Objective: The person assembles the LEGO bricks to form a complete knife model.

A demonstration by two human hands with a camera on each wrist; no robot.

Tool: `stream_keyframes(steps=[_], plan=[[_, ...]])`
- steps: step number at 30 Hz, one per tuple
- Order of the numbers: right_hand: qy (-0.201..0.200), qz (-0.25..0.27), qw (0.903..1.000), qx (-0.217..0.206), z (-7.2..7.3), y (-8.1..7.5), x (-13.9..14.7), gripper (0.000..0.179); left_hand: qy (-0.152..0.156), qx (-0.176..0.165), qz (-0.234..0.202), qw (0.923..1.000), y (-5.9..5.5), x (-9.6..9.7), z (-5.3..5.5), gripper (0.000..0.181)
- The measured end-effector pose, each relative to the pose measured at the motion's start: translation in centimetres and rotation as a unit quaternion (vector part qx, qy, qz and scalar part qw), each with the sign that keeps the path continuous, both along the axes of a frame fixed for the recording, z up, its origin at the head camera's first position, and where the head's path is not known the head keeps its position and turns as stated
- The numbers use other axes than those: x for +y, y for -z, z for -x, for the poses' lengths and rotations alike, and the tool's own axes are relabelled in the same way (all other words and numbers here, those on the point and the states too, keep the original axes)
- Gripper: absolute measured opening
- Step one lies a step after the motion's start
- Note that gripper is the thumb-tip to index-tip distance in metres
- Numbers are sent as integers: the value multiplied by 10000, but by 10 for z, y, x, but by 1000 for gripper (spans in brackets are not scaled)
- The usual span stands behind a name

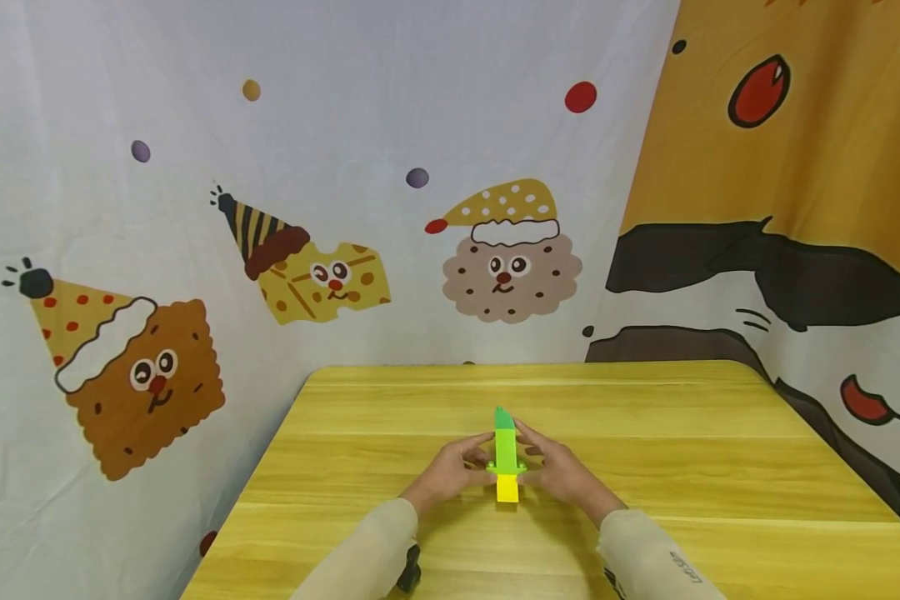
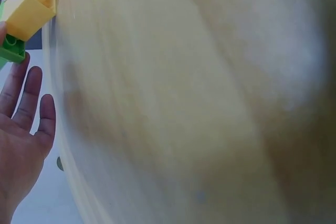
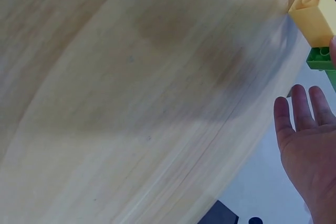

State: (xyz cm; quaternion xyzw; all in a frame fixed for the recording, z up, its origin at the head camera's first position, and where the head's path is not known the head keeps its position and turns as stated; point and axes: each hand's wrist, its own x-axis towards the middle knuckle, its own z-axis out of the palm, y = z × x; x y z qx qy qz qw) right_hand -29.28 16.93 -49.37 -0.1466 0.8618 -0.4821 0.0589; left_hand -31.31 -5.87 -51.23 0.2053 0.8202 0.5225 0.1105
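Note:
A toy sword of building bricks (image 1: 506, 450) is held between both hands over the table, tip pointing away. Its handle is a yellow brick (image 2: 32, 9), its crossguard a green brick (image 3: 320, 59), and its blade is light green with a darker green tip. From the left, my left hand (image 1: 453, 473) pinches it, thumb by the yellow brick and forefinger along the blade. My right hand (image 1: 562, 473) mirrors that grip from the other side. In both wrist views the remaining fingers stand loosely spread, and most of the blade lies out of frame.
The wooden table (image 1: 375, 408) spreads under both forearms, its far edge close to a hanging cloth (image 1: 390, 100) printed with cartoon snacks. Pale sleeves (image 1: 375, 546) cover the forearms, with a dark strap (image 1: 410, 569) at the left one.

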Motion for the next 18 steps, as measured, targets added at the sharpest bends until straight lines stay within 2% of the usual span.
stream_keyframes(steps=[18], plan=[[-256,-5,9987,-432,-3,1,6,79,178,-134,192,9996,2,-3,-1,64]])
